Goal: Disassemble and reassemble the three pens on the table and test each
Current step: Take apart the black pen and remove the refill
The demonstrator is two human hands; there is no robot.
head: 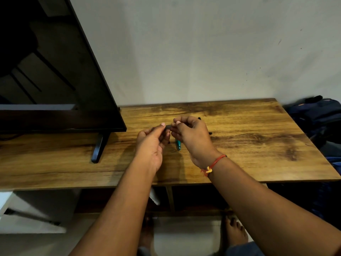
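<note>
My left hand (pixel 154 143) and my right hand (pixel 191 134) meet above the middle of the wooden table (pixel 249 145). Between their fingertips they pinch a small dark pen part (pixel 168 127), mostly hidden by the fingers. A teal pen (pixel 178 145) lies on the table just below my right hand, partly covered by it. Dark pen pieces (pixel 210 133) peek out behind my right hand, one near the knuckles (pixel 199 118); my right hand hides most of them.
A large dark TV screen (pixel 55 71) stands at the left on a black foot (pixel 98 146). A dark backpack (pixel 317 115) sits off the table's right edge. The wall rises behind the table. My bare feet (pixel 234 231) show on the floor below.
</note>
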